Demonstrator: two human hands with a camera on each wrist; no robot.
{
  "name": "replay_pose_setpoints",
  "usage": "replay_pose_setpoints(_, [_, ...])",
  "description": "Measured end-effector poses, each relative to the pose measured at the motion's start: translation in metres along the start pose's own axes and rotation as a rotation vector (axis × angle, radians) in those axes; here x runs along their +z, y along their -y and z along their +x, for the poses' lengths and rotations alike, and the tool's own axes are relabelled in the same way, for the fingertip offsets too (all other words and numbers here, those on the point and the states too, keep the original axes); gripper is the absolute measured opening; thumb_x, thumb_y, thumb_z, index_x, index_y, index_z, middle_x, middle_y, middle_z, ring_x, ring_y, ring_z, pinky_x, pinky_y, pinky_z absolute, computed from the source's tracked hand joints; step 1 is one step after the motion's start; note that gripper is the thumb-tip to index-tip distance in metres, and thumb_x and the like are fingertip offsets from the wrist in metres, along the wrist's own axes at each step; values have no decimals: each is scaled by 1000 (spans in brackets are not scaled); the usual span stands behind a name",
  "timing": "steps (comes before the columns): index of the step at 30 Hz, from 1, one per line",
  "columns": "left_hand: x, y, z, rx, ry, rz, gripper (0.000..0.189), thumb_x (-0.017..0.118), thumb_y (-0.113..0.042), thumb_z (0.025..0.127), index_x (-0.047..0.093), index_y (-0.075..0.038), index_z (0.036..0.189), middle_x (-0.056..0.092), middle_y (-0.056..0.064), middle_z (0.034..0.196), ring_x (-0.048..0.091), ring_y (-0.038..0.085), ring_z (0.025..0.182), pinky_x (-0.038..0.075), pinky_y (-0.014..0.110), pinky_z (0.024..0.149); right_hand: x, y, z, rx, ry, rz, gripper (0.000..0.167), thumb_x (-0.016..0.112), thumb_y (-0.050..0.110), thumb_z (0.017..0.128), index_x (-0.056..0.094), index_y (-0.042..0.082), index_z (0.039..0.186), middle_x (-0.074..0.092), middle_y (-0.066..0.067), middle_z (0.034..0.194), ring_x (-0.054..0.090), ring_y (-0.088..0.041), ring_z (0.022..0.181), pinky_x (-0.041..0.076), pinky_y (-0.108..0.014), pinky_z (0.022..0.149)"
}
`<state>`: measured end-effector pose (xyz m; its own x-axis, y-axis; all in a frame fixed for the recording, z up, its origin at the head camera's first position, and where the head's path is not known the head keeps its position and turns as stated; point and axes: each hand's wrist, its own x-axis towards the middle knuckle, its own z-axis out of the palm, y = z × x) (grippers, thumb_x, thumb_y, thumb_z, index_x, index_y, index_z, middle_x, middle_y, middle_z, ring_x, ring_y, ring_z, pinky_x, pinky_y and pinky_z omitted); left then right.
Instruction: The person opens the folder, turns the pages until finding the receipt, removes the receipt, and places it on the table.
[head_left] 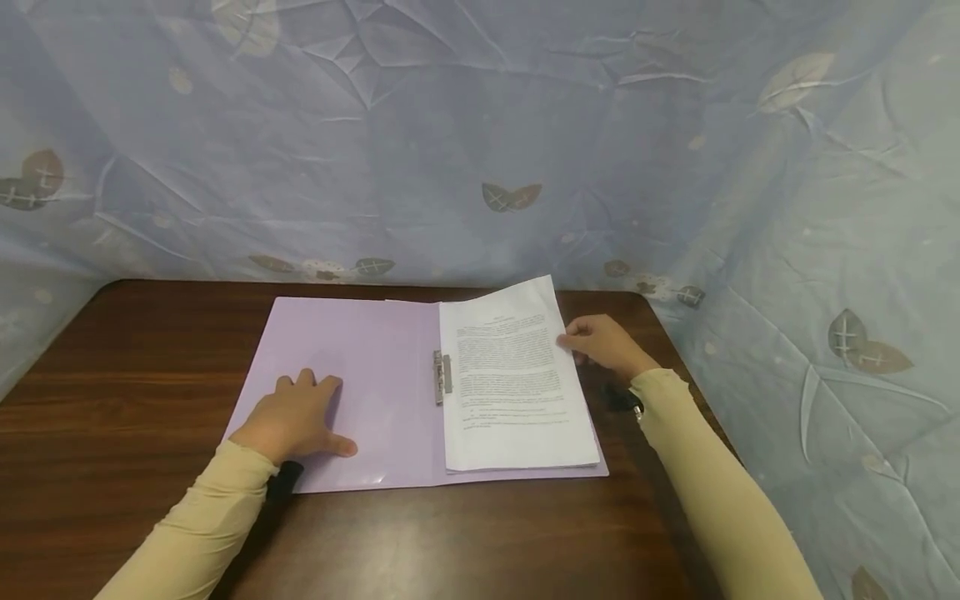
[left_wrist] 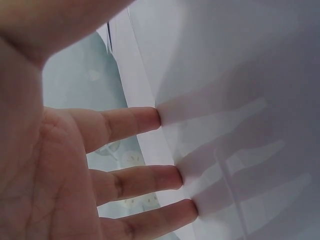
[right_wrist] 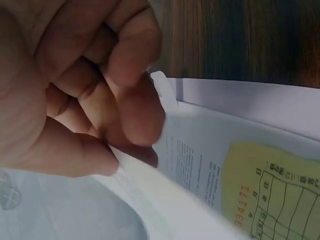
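A lilac ring folder lies spread flat on the table, with a metal clip near its spine. My left hand rests on the left cover, fingers spread; in the left wrist view its fingertips touch the glossy cover. On the folder's right side is a stack of printed paper. Between thumb and fingers my right hand pinches the right edge of the upper paper, raised there. Under it, the right wrist view shows a printed page and a yellow slip with a grid and red digits.
The dark wooden table extends around the folder. Pale blue leaf-patterned cloth hangs behind the table and along its right side. A small white tab sticks out by the lower papers near the folder's edge.
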<state>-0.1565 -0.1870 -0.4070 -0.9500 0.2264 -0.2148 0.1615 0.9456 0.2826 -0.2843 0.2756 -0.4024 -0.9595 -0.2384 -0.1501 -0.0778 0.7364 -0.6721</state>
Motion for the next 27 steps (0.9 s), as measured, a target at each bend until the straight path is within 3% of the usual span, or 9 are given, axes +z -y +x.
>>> replay_pose_setpoints(5, [1,1,0,-2,4,-7,109,92,-58,65,51,6,143,52,38,126,52,56,109,50,69,86,3,-8,-1,-19,-62,-22,25,70,30,99,73,7,105,71,-6,82,64,-23,75,52,-35,70])
replay_pose_setpoints(13, [1,2,-2,-6,-2,-9,110,93,-58,64,52,6,143,53,36,124,53,56,109,50,69,86,1,-19,-14,-16,21,186,25,75,28,96,73,4,102,68,-10,80,64,-25,74,51,-35,66])
replay_pose_setpoints(19, [1,2,-1,-9,-10,-4,110,93,-59,63,52,5,143,52,37,125,53,57,110,50,70,86,5,-19,-22,-10,53,218,24,76,26,95,74,3,102,67,-13,78,63,-25,72,51,-33,64])
replay_pose_setpoints(27, [0,4,0,-1,6,-13,110,90,-62,65,52,3,145,50,38,131,52,58,115,49,71,88,7,-19,-22,18,-41,208,19,71,20,98,73,2,103,67,-8,78,62,-23,71,51,-32,64])
